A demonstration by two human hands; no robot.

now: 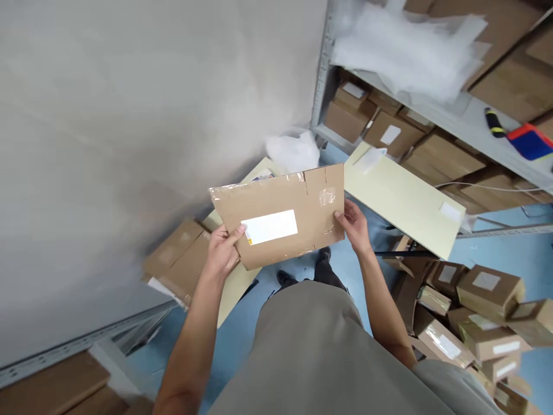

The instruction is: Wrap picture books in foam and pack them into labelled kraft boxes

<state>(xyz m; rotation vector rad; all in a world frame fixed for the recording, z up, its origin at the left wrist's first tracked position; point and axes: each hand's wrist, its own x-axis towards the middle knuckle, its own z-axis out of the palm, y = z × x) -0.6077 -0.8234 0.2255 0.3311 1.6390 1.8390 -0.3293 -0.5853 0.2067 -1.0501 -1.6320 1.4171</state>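
Observation:
I hold a flat brown cardboard parcel (294, 202) in front of me with both hands. It carries a white label and clear tape. My left hand (222, 251) grips its left lower edge, thumb on the front near the label. My right hand (355, 225) grips the right edge, fingers curled round it. The parcel hangs above the blue floor and my black shoes.
A grey metal shelf (466, 124) at the right holds brown boxes, white plastic wrap (401, 46) and a red-blue tool (529, 141). A pale yellow board (401, 196) leans by it. Several small taped boxes (484, 323) lie heaped at lower right. More boxes (177, 259) sit at left.

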